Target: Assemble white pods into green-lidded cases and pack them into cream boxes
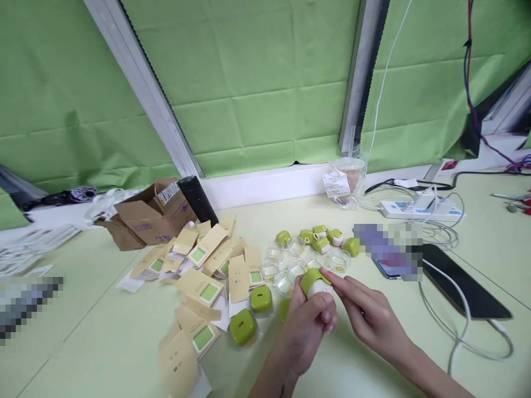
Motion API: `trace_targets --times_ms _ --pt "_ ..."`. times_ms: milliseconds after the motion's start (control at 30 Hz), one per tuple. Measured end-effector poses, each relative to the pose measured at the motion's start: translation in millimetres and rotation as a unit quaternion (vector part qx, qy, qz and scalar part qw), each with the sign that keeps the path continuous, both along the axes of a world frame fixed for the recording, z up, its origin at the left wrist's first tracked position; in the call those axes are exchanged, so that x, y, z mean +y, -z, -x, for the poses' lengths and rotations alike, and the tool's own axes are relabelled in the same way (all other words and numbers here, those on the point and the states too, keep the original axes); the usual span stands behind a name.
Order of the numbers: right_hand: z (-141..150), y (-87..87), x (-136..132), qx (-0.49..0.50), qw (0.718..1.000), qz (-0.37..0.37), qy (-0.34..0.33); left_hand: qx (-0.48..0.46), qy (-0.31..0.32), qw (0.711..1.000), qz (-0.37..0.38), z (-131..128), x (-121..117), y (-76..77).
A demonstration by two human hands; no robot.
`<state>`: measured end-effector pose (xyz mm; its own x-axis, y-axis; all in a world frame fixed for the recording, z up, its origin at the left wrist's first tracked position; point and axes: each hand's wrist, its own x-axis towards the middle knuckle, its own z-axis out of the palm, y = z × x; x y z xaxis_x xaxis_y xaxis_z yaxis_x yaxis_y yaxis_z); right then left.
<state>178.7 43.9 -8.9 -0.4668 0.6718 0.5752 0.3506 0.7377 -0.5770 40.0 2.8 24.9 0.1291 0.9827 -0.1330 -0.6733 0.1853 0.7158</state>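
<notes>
My left hand (pixel 309 326) is wrapped round a white earbud case (pixel 318 288), thumb across its front. A green cover (pixel 312 279) sits over the top of the case. The fingertips of my right hand (pixel 367 309) press closed at the right edge of that cover. Just behind my hands lie several clear plastic shells (pixel 296 268). Beyond them are several green-and-white cases (pixel 321 245), some with small loops. Left of my left hand stand two green cases (pixel 243 327) in clear shells, and part of another green piece (pixel 284 309) shows beside my wrist.
Opened beige paper boxes (pixel 207 292) spread over the left of the table, before a brown carton (pixel 153 215) and a black cylinder (pixel 198 200). A bagged drink cup (pixel 348 179) stands at the back. On the right are a power strip (pixel 423 210), a black slab (pixel 460 279) and loose cables.
</notes>
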Motion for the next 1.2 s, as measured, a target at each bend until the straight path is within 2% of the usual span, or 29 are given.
trace_targets --times_ms 100,233,367,467,533,600,667,833,933,1033,1100,1200 --pt "2 0.1 5 0.019 0.998 0.058 -0.002 0.007 0.02 1.0 0.014 0 -4 3.2" --pt "5 -1.7 10 0.01 0.986 0.159 -0.039 0.014 -0.027 0.999 0.029 3 -1 8.0" --pt "13 -10.9 16 0.039 0.963 0.265 -0.017 0.117 -0.092 0.989 0.025 24 11 9.1" --pt "25 -20.0 28 0.032 0.955 0.293 -0.04 0.213 -0.09 0.973 0.016 47 22 5.1" --pt "33 -22.3 35 0.012 0.953 0.297 -0.061 0.344 -0.062 0.937 -0.004 62 29 2.6" --pt "38 -20.3 41 -0.004 0.954 0.294 -0.06 0.489 -0.03 0.871 -0.03 72 33 2.4" --pt "39 -15.0 43 -0.006 0.956 0.291 -0.048 0.572 -0.012 0.818 -0.051 77 34 5.2" --pt "34 -1.4 39 0.006 0.956 0.292 -0.035 0.612 -0.032 0.788 -0.06 72 34 17.6" --pt "33 -0.8 39 0.023 0.955 0.293 -0.023 0.602 -0.05 0.795 -0.057 70 35 17.2" --pt "35 -7.8 39 0.041 0.951 0.305 -0.013 0.547 -0.068 0.834 -0.038 69 35 5.6" --pt "38 -14.9 38 0.064 0.947 0.316 -0.016 0.463 -0.069 0.883 -0.031 66 33 -5.0" --pt "45 -23.8 34 0.108 0.944 0.31 -0.025 0.236 -0.07 0.969 -0.023 54 25 -14.0"
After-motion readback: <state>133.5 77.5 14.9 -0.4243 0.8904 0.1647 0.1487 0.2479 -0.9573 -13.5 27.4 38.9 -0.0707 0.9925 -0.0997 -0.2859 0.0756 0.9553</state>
